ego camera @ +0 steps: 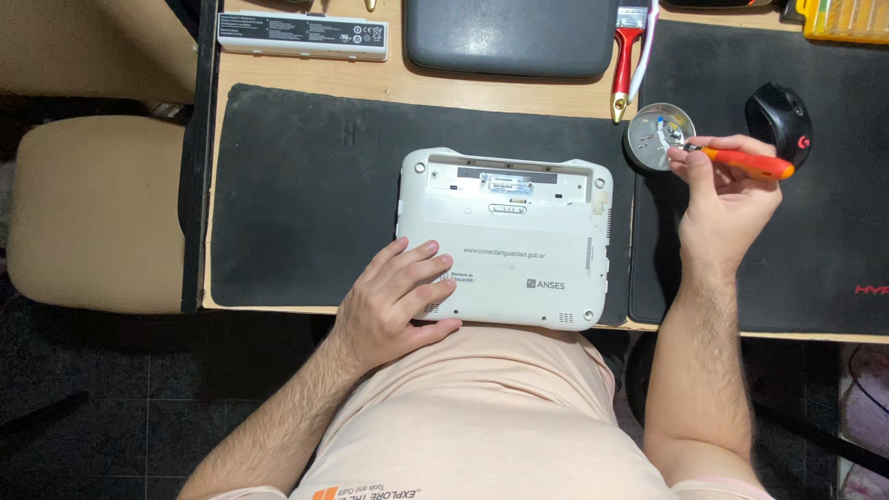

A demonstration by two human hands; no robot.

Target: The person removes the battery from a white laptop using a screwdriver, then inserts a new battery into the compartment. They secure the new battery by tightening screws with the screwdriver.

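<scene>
The small white plastic laptop [505, 239] is lying belly-up at the worktop's [519, 91] front edge, pinned flat by the left hand [398, 301], fingers spread. The orange-handled screwdriver [741, 161] is pinched in the right hand [727, 190], tip over the round metal dish [657, 135] toward the right. Screws are probably best dropped right over that dish, tip kept low.

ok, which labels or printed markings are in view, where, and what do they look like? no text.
Battery pack: top left of the desk, long white bar with a black label strip carrying small white print.
Sticker: in the battery bay of the upturned white laptop, small grey rectangle.
Grey print: across the laptop's underside, right of the left hand.
Mouse: far right, black, small pale logo.
</scene>
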